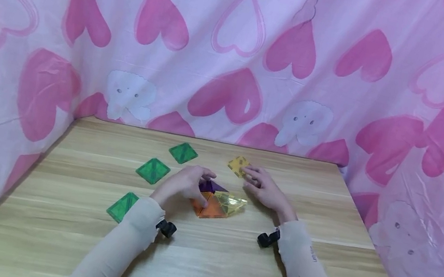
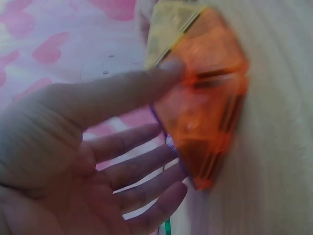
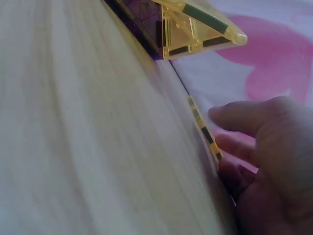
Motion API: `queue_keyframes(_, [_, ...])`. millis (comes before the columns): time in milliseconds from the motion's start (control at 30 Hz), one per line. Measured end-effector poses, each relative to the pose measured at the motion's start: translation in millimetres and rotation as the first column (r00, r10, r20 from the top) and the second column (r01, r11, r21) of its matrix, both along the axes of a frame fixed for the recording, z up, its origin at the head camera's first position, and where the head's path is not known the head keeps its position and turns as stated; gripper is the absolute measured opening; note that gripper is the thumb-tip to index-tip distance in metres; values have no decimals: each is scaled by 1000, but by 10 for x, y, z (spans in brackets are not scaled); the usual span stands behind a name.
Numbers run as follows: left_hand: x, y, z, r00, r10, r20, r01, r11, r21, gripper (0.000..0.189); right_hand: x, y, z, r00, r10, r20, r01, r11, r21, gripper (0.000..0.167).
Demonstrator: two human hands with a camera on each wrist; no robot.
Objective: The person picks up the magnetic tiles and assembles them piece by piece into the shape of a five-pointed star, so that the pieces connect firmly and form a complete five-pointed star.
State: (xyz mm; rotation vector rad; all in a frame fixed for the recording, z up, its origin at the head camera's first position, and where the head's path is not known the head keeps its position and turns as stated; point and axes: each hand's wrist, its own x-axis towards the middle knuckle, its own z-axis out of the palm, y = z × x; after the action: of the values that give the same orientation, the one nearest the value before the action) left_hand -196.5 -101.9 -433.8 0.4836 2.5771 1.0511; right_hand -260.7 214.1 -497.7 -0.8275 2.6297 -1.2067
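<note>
The tile structure (image 1: 216,210) sits in the left hand (image 1: 187,182), between the thumb on its near side and the other fingers at its left and far side. The thumb's tip lies against the orange panels (image 2: 210,49), close to the seam where two of them meet. The four fingers reach behind the structure, a little apart from one another and only gently bent, their tips by its purple edge; blur hides which of them touch it. The purple panel (image 1: 216,187) forms the far side, and a clear yellow panel (image 1: 233,204) juts out on the right, its pointed end raised off the tabletop in the right wrist view.

The right hand (image 1: 267,193) is apart from the structure, to its right and farther back. Its fingers are loosely bent, with thumb and forefinger parted. The fingertips are at the right edge of a flat yellow tile (image 1: 237,165); whether they touch it I cannot tell.

Farther out, three green tiles (image 1: 152,170) lie flat in a slanting row left of the structure, the nearest partly covered by the left sleeve (image 1: 111,247). All rest on the wooden table (image 1: 226,271), with pink heart-patterned cloth (image 1: 231,81) around it.
</note>
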Motion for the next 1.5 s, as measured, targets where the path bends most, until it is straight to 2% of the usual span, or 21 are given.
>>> queue_keyframes(67, [-33, -18, 0, 1000, 9, 13, -10, 999, 45, 75, 0, -22, 3, 1000, 19, -21, -18, 999, 48, 60])
queue_keyframes(233, [-146, 11, -35, 993, 115, -27, -111, 988, 105, 51, -12, -57, -23, 995, 33, -96, -24, 996, 89, 53])
queue_keyframes(367, [-227, 102, -76, 986, 159, -48, -153, 981, 121, 45, -12, -55, -54, 995, 6, -102, -1, 999, 51, 33])
queue_keyframes(533, [-325, 247, -142, 985, 171, -35, -162, 970, 184, 40, -10, -36, -95, 988, -87, -125, 85, 996, -15, 16])
queue_keyframes(700, [-403, 333, -217, 984, 164, -66, -152, 976, 159, 35, -21, -52, -105, 984, -100, -147, 96, 995, -35, 17])
queue_keyframes(1000, [-455, 414, -272, 981, 148, -126, -134, 984, 117, 33, -7, -74, -101, 984, -118, -131, 116, 993, -24, 29])
queue_keyframes(1233, [-487, 434, -353, 963, 194, -188, -185, 981, 63, 29, 40, -135, -132, 990, -125, -58, 121, 990, -66, 24])
queue_keyframes(1367, [-522, 416, -351, 949, 223, -225, -204, 973, 104, 30, 18, -163, -119, 991, -130, -23, 125, 980, -157, 27])
queue_keyframes(1500, [-543, 408, -352, 938, 245, -246, -205, 963, 175, 28, 4, -171, -109, 990, -140, 25, 142, 956, -257, 33])
